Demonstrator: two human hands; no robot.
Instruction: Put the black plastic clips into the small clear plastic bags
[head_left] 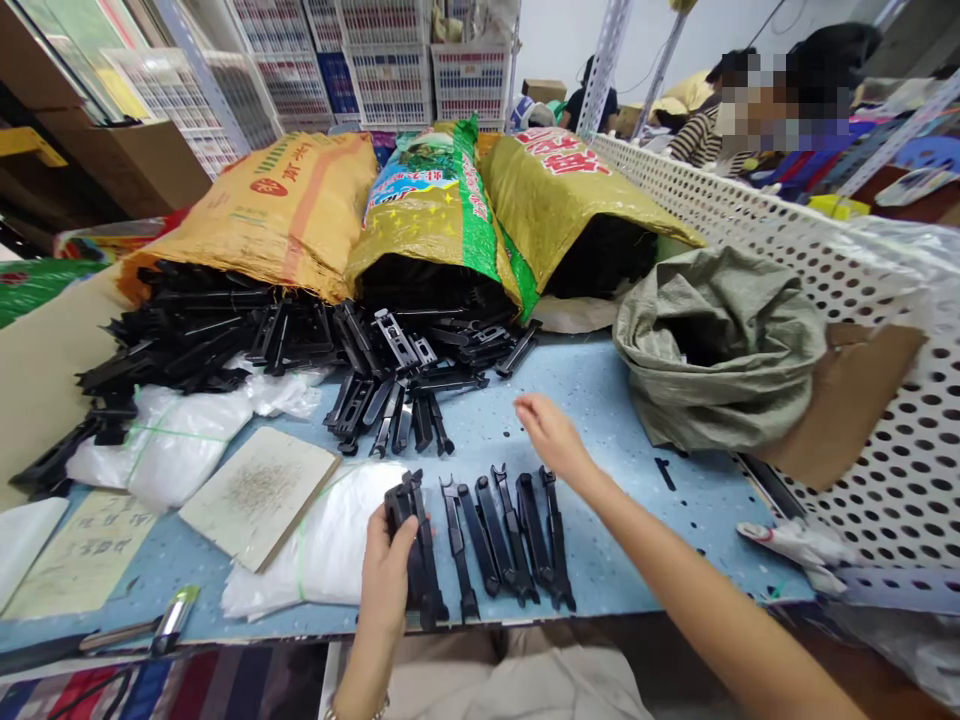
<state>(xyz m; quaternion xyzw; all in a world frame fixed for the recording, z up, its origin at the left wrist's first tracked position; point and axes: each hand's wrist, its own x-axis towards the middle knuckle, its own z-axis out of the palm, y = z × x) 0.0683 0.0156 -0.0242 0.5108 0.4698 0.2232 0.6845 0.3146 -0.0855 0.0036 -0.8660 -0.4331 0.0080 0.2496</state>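
My left hand (388,560) is closed around long black plastic parts (424,550), at the left end of a row near the table's front edge. Several similar black plastic parts (491,540) lie side by side to the right of it, pointing away from me. My right hand (553,435) hovers over the blue tabletop beyond the row's right end. Its fingers are curled together, and nothing shows between them. Farther back, a loose pile of black parts (397,410) spreads from the sacks' mouths.
An orange sack (262,200), a green-and-gold sack (427,220) and a gold sack (577,200) lie behind. To the right stands a grey-green woven sack (720,350) by a perforated white wall (885,370). Plastic bags (330,540), a square board (259,490) and a hammer (174,620) lie left.
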